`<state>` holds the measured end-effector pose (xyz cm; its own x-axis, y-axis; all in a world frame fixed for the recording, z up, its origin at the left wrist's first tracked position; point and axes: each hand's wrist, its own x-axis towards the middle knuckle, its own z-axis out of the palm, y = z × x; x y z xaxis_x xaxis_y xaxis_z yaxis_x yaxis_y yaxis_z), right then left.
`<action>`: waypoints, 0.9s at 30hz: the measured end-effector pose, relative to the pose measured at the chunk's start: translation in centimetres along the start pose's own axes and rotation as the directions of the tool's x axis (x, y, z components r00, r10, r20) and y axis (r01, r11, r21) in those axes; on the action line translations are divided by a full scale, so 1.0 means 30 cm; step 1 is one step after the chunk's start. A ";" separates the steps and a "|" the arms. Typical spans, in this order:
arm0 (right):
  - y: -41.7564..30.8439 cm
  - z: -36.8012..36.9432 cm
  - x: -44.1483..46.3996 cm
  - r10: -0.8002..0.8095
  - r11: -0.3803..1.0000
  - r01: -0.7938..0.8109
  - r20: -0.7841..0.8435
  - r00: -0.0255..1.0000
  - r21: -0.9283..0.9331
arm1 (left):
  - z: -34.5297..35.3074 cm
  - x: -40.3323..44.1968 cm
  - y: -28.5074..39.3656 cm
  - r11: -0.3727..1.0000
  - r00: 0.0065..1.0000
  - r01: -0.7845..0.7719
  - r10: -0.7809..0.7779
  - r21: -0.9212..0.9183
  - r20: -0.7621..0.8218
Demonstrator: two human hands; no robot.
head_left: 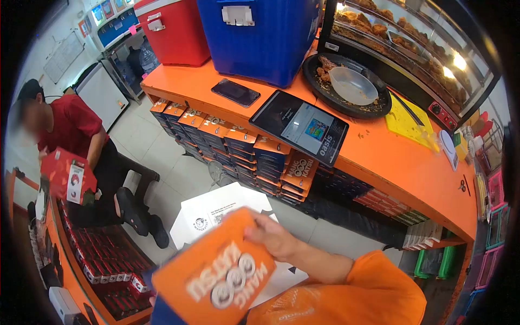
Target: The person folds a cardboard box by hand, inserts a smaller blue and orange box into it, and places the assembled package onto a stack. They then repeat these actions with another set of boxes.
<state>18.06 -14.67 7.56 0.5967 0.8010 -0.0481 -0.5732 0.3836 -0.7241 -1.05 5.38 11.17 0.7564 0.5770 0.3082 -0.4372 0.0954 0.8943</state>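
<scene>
My right hand [272, 236] grips the upper right corner of an orange and dark blue Mang Katsu carton [216, 273], its thumb on the printed face. The carton is tilted in front of me and slightly blurred. At its lower left edge only a sliver of my left hand [153, 299] shows; its fingers are hidden. Behind the carton lies a white, unfolded cardboard sheet [187, 211] with a printed logo and a code, partly covered by the carton and my arm.
An orange counter [401, 157] carries a phone [236, 92], a tablet [300, 125], a black tray [346, 105], a blue cooler [260, 43] and a food warmer [411, 38]. Cartons [254, 154] are stacked underneath. At left, a seated person [76, 119] holds a red carton [67, 176].
</scene>
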 end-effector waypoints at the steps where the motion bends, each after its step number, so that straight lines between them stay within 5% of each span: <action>1: 0.009 -0.011 -0.005 0.047 0.997 -0.040 0.120 0.992 -0.064 | 0.047 0.005 0.016 0.996 0.999 0.042 -0.043 -0.073 -0.009; 2: 0.046 -0.023 -0.005 0.049 0.997 -0.042 0.122 0.991 -0.064 | 0.073 -0.009 0.030 0.987 0.997 0.078 -0.079 -0.137 -0.006; 4: 0.129 -0.033 0.008 0.303 0.929 -0.193 0.353 0.885 -0.315 | 0.172 0.025 0.034 0.947 0.988 0.156 -0.152 -0.282 0.037; 5: 0.109 0.019 -0.002 0.060 0.869 0.114 0.331 0.942 -0.481 | 0.216 0.027 0.039 0.921 0.981 0.194 -0.182 -0.339 0.068; 6: 0.089 0.071 -0.004 0.059 0.869 0.114 0.329 0.942 -0.482 | 0.252 0.027 0.044 0.891 0.971 0.237 -0.213 -0.388 0.106; 7: 0.072 0.119 -0.001 -0.296 0.738 0.366 0.215 0.931 -0.567 | 0.284 0.024 0.047 0.861 0.959 0.282 -0.238 -0.424 0.154; 8: 0.059 0.144 0.001 -0.624 0.517 0.537 0.136 0.770 -0.667 | 0.300 0.005 0.052 0.831 0.945 0.324 -0.261 -0.452 0.198; 9: 0.047 0.149 -0.001 -0.626 0.516 0.538 0.135 0.768 -0.667 | 0.326 0.007 0.052 0.802 0.929 0.365 -0.280 -0.473 0.242; 11: 0.029 0.146 -0.006 -0.559 0.229 0.768 0.565 0.607 -0.598 | 0.353 0.016 0.063 0.753 0.901 0.425 -0.297 -0.503 0.318; 14: 0.049 0.129 -0.014 -0.523 0.108 0.673 0.534 0.665 -0.732 | 0.373 -0.012 0.061 0.726 0.883 0.453 -0.284 -0.518 0.374; 16: 0.053 0.111 -0.010 -0.515 0.090 0.634 0.509 0.690 -0.768 | 0.392 -0.056 0.033 0.918 0.921 0.312 -0.356 -0.246 -0.159; 18: 0.078 0.100 -0.017 -0.587 0.008 0.560 0.450 0.673 -0.828 | 0.403 -0.052 0.042 0.923 0.893 0.355 -0.382 -0.151 -0.237; 24: 0.093 0.101 -0.012 -0.710 0.073 0.778 0.516 0.480 -0.624 | 0.415 -0.063 0.045 0.879 0.869 0.409 -0.457 -0.244 -0.191; 27: 0.111 0.103 -0.019 -0.734 0.378 0.817 0.397 0.551 -0.435 | 0.394 -0.074 0.014 0.807 0.855 0.484 -0.519 -0.338 -0.015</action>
<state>14.08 -12.43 7.29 0.5267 0.3421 0.7782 0.5155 0.5994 -0.6124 2.86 -5.45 14.70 0.8662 0.4555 -0.2056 -0.1508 0.6305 0.7614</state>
